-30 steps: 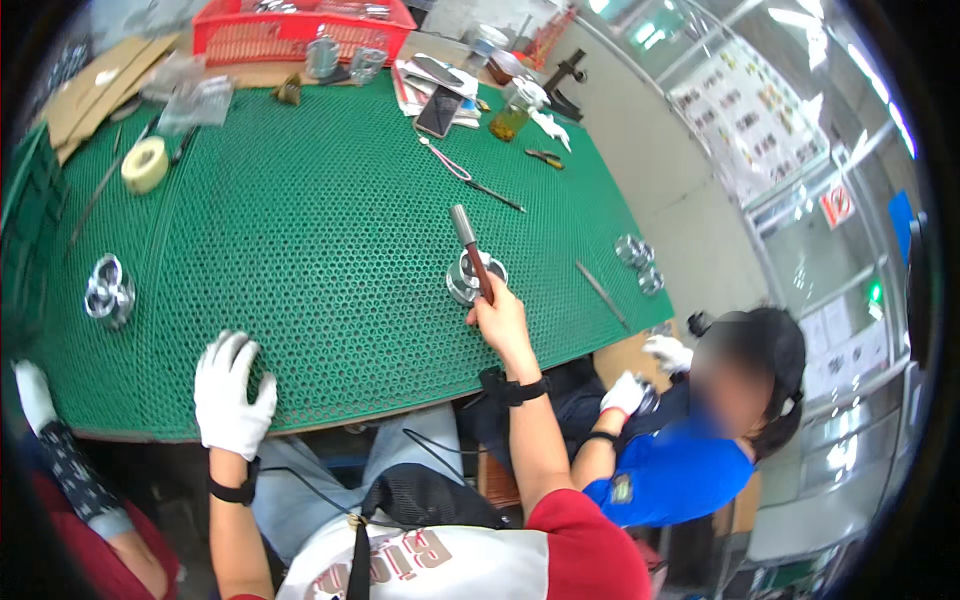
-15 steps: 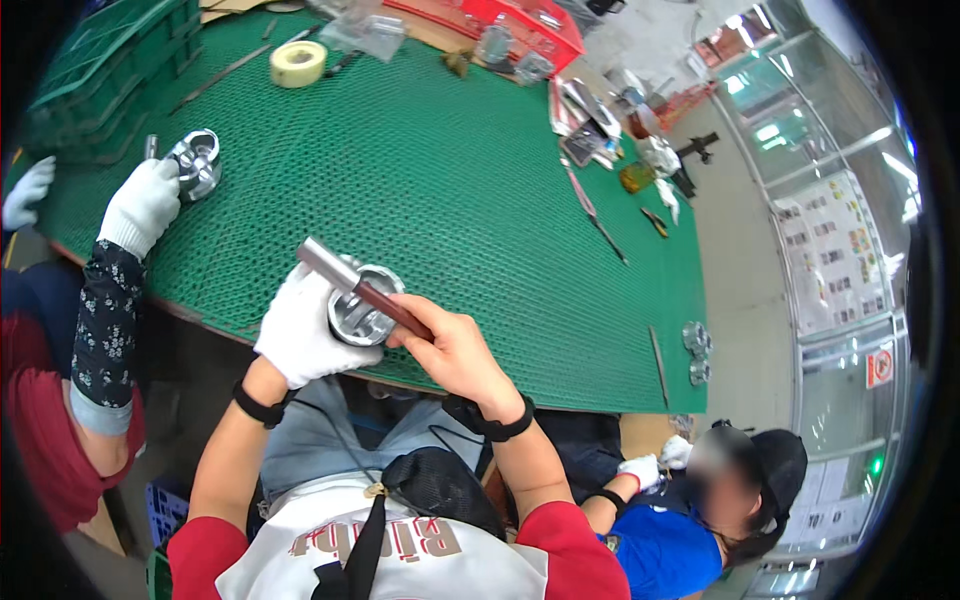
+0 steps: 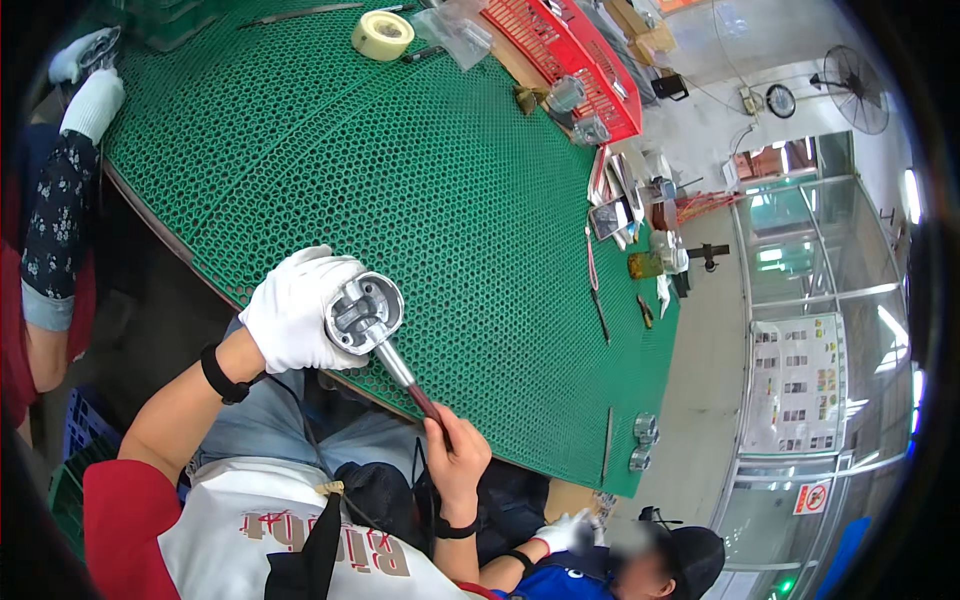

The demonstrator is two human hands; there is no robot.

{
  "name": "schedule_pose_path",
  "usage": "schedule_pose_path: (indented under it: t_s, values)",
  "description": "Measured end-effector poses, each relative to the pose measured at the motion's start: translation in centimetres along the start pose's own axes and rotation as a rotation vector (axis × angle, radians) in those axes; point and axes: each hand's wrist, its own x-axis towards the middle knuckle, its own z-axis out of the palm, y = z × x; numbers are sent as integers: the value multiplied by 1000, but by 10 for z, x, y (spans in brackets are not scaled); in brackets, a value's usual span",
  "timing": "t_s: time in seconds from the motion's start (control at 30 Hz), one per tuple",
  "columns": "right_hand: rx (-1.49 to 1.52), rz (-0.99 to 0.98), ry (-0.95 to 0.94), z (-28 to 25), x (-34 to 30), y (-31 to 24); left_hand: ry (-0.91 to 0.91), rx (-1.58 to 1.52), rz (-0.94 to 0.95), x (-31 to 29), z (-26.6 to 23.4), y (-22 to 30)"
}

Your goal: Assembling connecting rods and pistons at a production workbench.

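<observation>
My left hand, in a white knit glove, is wrapped round the side of a round silver metal part that looks like a piston, its hollow side facing up. My bare right hand grips the dark red handle of a tool with a silver metal shaft. The shaft slants up and left from the hand, and its far end is at the hollow of the piston. Whether the tip touches the inside, I cannot tell. Both hands are over the near edge of the green table mat.
A co-worker's gloved hand holds a metal part at far left. Tape and a red basket stand at the back. A phone, pliers and metal parts lie right. Another person sits at lower right.
The tool has swung from lying across the piston to pointing its shaft into the hollow. My right hand has drawn back toward me. The view has turned; the left co-worker's hand is farther left.
</observation>
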Motion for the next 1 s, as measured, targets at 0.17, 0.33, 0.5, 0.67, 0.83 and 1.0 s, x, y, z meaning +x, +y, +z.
schedule_pose_path:
  t_s: [0.17, 0.33, 0.5, 0.67, 0.83, 1.0]
  values:
    - [-107, -161, -35, -1, 12, 3, 19, 22, -56, -3, 5, 1]
    - [-165, -277, -42, -8, 28, 16, 29, 56, -55, -2, 9, 5]
    - [-189, -170, -25, -2, 14, 0, 30, 54, -103, -2, 9, 9]
    - [-113, -246, 19, 3, 29, 5, 81, 111, -62, -6, 8, 5]
    - [-104, -239, 24, 4, 32, 2, 101, 59, -103, -6, 11, 2]
    - [-89, -238, -64, -2, 46, 15, 93, 72, -94, -8, 12, 0]
